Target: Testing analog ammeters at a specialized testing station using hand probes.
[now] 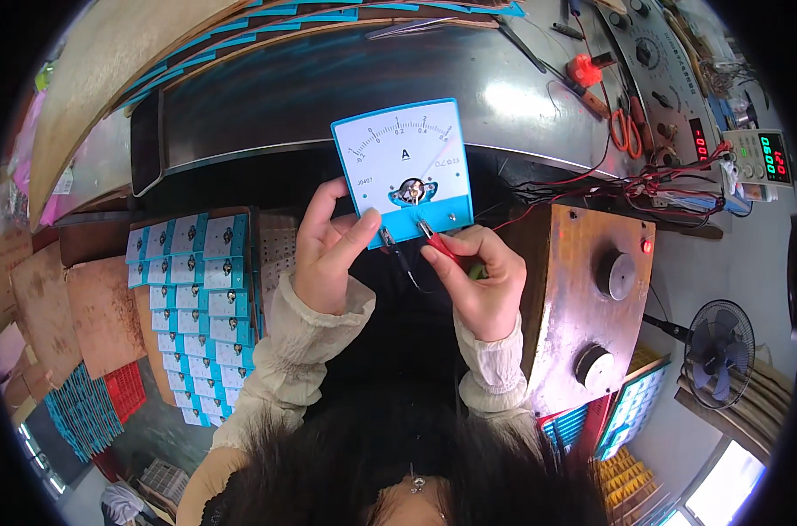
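A blue-framed ammeter [407,162] with a white scale face is held up in front of me, its moving parts bare in a round opening near the bottom. My left hand [332,250] grips its lower left corner, thumb on the front. A black clip [388,238] is on the left terminal, its lead hanging down. In my right hand [481,276] is a red alligator clip [437,239], pinched between thumb and finger. Its metal jaws are at the middle terminal along the lower edge; whether they grip it I cannot tell.
Rows of similar meters [192,307] lie on a board at left. A phone [147,140] rests on the metal bench [267,110]. Orange-handled scissors [625,133], tangled red and black leads [622,186] and a power supply [760,158] sit at right, above a metal box with knobs [591,307].
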A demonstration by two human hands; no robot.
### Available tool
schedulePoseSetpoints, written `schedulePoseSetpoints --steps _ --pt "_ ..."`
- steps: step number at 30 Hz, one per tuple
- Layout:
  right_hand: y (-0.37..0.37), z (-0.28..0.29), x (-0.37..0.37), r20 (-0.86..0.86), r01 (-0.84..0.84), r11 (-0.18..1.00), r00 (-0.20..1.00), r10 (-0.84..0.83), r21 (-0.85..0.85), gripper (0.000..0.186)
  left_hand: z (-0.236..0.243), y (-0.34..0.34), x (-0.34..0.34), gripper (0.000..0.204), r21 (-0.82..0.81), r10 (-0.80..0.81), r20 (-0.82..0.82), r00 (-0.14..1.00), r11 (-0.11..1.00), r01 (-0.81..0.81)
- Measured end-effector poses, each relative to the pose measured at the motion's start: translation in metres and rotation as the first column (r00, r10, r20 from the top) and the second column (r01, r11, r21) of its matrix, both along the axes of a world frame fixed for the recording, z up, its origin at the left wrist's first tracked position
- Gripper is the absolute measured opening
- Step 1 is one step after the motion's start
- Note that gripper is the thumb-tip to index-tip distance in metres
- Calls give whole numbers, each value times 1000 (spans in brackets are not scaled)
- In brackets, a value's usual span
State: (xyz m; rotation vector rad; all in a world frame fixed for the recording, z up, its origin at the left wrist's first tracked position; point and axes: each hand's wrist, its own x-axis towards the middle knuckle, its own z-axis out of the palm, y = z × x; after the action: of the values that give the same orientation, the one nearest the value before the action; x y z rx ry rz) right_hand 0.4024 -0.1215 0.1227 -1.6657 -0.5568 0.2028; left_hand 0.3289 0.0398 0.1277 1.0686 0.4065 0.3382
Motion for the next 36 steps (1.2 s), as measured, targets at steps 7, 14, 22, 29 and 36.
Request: schedulePoseSetpoints --steps 7,14,22,29,36 --pt "4 -7 -1 252 137 978 963 -94 -157 18 -2 -6 2 37 85 -12 25 1000 996 10" --pt "13 4 -16 216 209 976 958 -190 -66 29 -3 5 -4 38 -3 -20 7 1000 1000 20" --pt "-5 8 -12 283 371 906 908 -309 -205 113 2 -44 5 42 281 -223 30 974 937 206" --pt "-194 -32 -13 291 926 283 351 -890 -250 85 -36 -28 0 50 416 -530 -217 820 710 569" --pt "-324 -101 -76 542 854 -375 -136 -829 -360 100 -32 -39 21 44 494 -557 -207 805 650 577"
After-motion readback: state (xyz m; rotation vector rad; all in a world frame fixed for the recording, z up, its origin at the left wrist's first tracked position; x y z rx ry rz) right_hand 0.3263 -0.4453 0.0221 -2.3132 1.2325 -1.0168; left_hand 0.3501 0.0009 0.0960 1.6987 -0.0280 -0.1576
